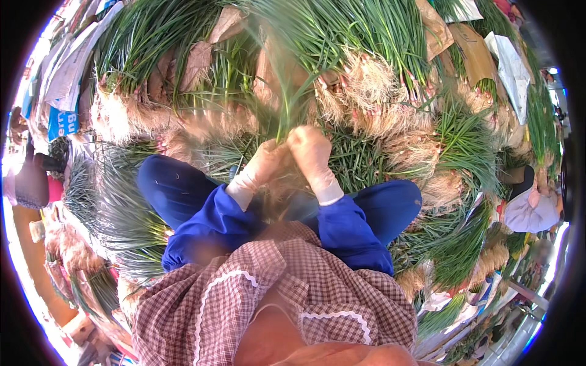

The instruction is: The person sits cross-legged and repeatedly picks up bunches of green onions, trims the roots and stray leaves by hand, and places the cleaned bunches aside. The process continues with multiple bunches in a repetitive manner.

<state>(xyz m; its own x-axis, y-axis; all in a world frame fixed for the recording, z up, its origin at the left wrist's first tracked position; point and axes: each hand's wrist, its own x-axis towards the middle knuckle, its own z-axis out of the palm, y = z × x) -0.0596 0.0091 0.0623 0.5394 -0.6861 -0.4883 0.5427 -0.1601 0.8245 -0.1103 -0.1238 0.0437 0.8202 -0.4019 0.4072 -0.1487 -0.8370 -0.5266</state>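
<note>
My left hand, in a pale glove, is closed around the lower part of a small bunch of green onions, whose leaves point up and away from me. My right hand, gloved too, is curled into a fist right beside it, touching or nearly touching the left at the base of the bunch. Whether the right fingers grip stems or roots cannot be told. Pale roots hang blurred below the hands, between my bent knees. Cut or loose green leaves lie beyond my right knee.
Large heaps of rooted green onions lie ahead, with more bundles at the left and right. Brown paper and a white sack lie among them. A person in a pale hat is at the far right; another person is at the far left.
</note>
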